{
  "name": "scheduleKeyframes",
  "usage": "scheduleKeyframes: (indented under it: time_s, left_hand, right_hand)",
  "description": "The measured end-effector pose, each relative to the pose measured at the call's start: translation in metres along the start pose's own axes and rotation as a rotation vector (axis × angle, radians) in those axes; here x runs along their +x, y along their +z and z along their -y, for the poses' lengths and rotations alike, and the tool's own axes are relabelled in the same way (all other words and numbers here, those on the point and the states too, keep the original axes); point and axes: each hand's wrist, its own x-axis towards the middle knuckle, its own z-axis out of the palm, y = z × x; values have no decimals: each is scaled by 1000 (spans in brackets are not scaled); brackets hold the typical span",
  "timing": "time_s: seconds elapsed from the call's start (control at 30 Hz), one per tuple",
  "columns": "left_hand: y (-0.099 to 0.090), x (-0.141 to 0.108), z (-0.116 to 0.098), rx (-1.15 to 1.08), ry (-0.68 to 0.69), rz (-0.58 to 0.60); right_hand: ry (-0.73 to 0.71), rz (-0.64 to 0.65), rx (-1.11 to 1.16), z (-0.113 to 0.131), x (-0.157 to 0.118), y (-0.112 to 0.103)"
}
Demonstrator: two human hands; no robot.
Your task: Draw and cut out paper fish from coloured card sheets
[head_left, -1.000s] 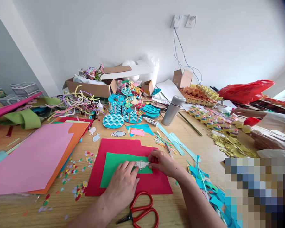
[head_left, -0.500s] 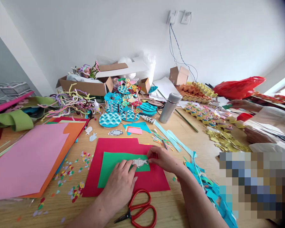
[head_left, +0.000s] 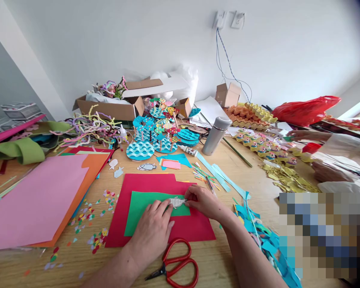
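Note:
A small paper fish cutout with drawn stripes lies on a green sheet, which rests on larger red paper. My left hand lies over the green sheet with its fingers stretched out, the fingertips at the fish's left end. At the other end, my right hand pinches the fish's tail between thumb and forefinger. Red-handled scissors lie just below the red paper, near my left wrist. Another paper fish lies above the sheets.
Pink paper and scattered paper dots lie to the left. A grey flask, glue bottle and blue wave crafts stand or lie behind. Blue scraps lie right of my forearm. Another person's hand is at the far right.
My right hand has shifted slightly left, its fingertips now on the fish's tail. My left hand stays in place on the green sheet. The view has shifted slightly.

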Motion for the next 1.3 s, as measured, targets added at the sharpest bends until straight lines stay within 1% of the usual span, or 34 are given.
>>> scheduleKeyframes:
  time_s: [0.43, 0.9, 1.0, 1.17, 1.23, 1.3]
  left_hand:
    - [-1, 0, 0, -18, -15, 13]
    - [0, 1, 0, -53, -44, 40]
    - [1, 1, 2, -94, -54, 36]
    - [0, 3, 8, -244, -106, 12]
    - [-1, 3, 9, -268, -126, 20]
    - [-1, 3, 9, -261, -117, 27]
  right_hand:
    - [-49, -45, -5, -4, 2, 4]
    - [-20, -27, 7, -9, 1, 4]
    - [-16, -17, 3, -9, 1, 4]
    - [-8, -4, 5, -10, 1, 4]
    - [1, -3, 8, -10, 1, 4]
    - [9, -2, 8, -9, 1, 4]
